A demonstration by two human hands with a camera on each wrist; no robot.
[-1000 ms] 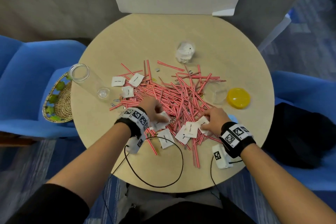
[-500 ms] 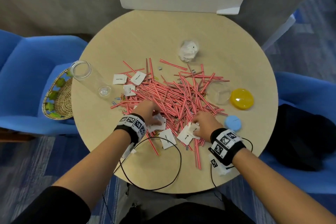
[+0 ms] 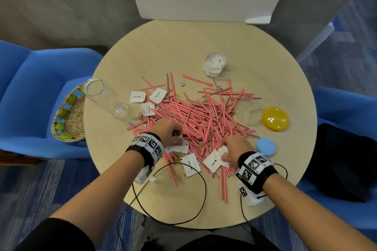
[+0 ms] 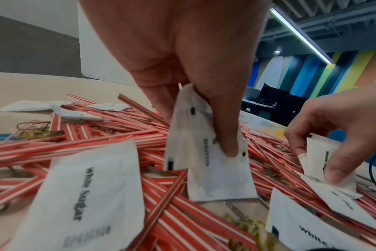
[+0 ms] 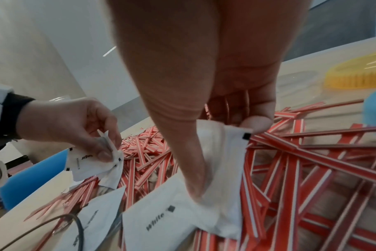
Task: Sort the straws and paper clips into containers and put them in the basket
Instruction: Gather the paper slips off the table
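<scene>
While your left hand [image 3: 170, 132] and right hand [image 3: 236, 149] each pinched sugar packets [image 4: 206, 152], the straws [image 3: 204, 120] and paper clips [image 3: 138, 117] lay unsorted; the basket [image 3: 69, 116] held no containers.

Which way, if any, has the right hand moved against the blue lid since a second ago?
Yes. The right hand has shifted left, off the blue lid: it hid most of the lid before; now the lid shows whole.

Straws [image 3: 204, 116]: red w/ white stripes. Sugar packets [image 3: 190, 164]: white, black print. Lids: yellow [image 3: 275, 118], lt. blue [image 3: 265, 146]. Desk [image 3: 183, 47]: beige. Chairs [image 3: 30, 91]: blue.
</scene>
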